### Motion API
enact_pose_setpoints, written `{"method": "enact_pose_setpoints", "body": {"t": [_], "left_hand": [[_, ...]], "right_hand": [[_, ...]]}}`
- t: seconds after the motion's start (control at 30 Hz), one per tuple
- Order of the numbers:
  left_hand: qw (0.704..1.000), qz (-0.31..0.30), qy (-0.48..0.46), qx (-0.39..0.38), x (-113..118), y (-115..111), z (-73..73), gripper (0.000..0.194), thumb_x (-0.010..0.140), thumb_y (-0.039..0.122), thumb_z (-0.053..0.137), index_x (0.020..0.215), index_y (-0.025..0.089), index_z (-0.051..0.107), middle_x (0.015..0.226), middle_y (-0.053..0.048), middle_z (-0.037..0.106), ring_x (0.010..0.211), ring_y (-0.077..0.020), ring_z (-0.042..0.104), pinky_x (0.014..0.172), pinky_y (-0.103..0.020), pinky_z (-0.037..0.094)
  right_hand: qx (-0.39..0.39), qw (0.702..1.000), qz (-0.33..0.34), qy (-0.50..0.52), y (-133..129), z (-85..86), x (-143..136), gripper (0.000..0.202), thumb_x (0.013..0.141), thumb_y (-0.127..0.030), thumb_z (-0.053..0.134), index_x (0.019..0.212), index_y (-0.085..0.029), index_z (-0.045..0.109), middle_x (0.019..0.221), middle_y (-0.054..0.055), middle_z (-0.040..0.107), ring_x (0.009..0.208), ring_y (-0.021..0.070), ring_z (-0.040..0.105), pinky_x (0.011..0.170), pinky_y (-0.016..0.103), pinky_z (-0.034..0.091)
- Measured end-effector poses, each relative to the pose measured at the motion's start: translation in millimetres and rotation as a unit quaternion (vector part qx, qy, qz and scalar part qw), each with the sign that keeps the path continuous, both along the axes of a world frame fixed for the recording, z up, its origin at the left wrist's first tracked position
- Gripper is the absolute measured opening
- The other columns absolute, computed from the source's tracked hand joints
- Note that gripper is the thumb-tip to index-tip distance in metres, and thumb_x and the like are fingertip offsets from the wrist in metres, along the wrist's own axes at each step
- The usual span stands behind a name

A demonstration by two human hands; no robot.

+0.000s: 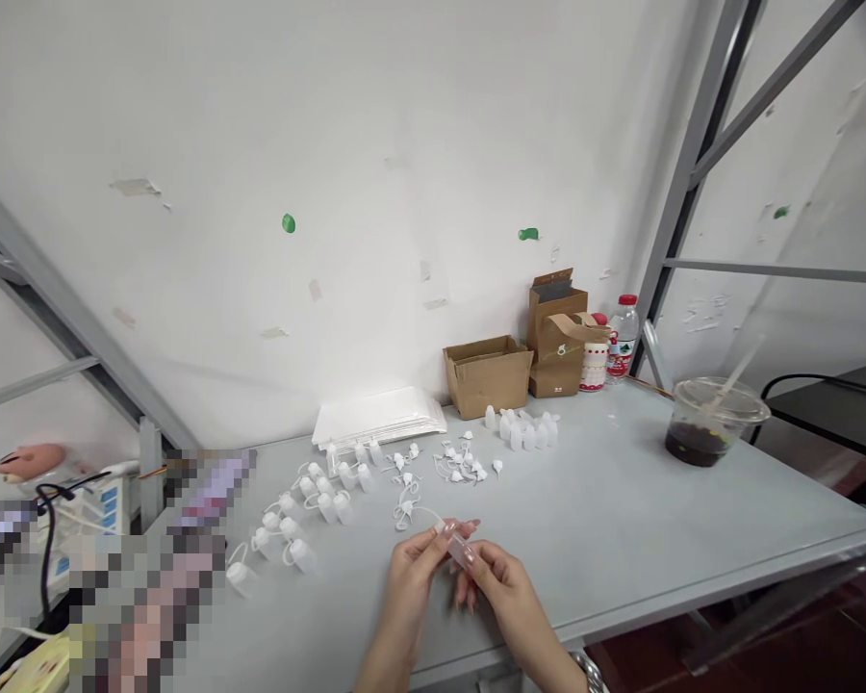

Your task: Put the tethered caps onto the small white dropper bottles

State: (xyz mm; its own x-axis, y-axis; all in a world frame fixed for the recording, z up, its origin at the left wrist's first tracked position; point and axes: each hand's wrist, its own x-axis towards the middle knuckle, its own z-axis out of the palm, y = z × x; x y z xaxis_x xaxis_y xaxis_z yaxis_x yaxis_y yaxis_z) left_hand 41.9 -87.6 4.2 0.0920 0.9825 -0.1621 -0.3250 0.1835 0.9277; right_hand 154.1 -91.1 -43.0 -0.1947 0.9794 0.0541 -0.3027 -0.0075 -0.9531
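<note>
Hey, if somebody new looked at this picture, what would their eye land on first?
Probably the left hand and right hand, holding a small translucent bottle over the grey table's front part. Next, perhaps, the white-capped bottles scattered across the table's left side. Then the clear bowl of dark liquid, with a straw, towards the right end.

Between the left hand [417,560] and right hand [503,575], the small bottle [461,551] was smooth, translucent plastic. Below them the worktop [621,525] looked smooth and matt; beyond them the box [489,383] was matt cardboard; right of them the cup [714,414] was glossy clear plastic.
</note>
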Motion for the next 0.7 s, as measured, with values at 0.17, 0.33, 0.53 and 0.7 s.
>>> {"method": "enact_pose_setpoints", "body": {"t": [0.17, 0.33, 0.53, 0.7], "left_hand": [[0.999, 0.027, -0.008, -0.017, -5.9, 2.3, 0.5, 0.031, 0.061, 0.038, 0.070, 0.075, 0.011, 0.073, 0.094, -0.015, 0.070, 0.107, -0.0311, 0.054, 0.097, -0.039, 0.033], [0.999, 0.039, -0.006, -0.027, -2.4, 1.6, -3.2, 0.032, 0.061, 0.037, 0.070, 0.078, 0.011, 0.072, 0.096, -0.015, 0.070, 0.105, -0.0311, 0.055, 0.094, -0.039, 0.036], [0.999, 0.021, -0.023, -0.018, 4.0, 0.4, -10.7, 0.032, 0.064, 0.039, 0.067, 0.078, 0.010, 0.073, 0.096, -0.017, 0.069, 0.106, -0.0305, 0.054, 0.096, -0.039, 0.035], [0.998, 0.040, -0.041, -0.007, 6.7, 1.5, -12.1, 0.035, 0.066, 0.041, 0.066, 0.085, 0.012, 0.072, 0.098, -0.015, 0.069, 0.101, -0.0288, 0.058, 0.096, -0.040, 0.036]], "right_hand": [[-0.002, 1.000, -0.004, 0.002, 1.6, -1.0, -1.4, 0.037, 0.073, -0.053, 0.058, 0.075, -0.015, 0.058, 0.055, -0.001, 0.058, 0.047, 0.0113, 0.050, 0.048, 0.023, 0.038], [0.001, 0.999, -0.052, 0.005, -2.0, 1.7, -1.9, 0.028, 0.067, -0.042, 0.069, 0.075, -0.016, 0.060, 0.062, -0.001, 0.059, 0.056, 0.0128, 0.053, 0.056, 0.025, 0.043], [-0.022, 0.999, -0.033, 0.025, -1.7, 6.3, 0.2, 0.036, 0.066, -0.050, 0.066, 0.067, -0.015, 0.059, 0.052, -0.001, 0.058, 0.046, 0.0113, 0.050, 0.049, 0.024, 0.040], [-0.016, 0.999, -0.019, 0.024, 1.6, 2.9, 2.1, 0.040, 0.071, -0.055, 0.058, 0.064, -0.016, 0.057, 0.051, -0.001, 0.059, 0.043, 0.0109, 0.048, 0.048, 0.023, 0.037]]}}
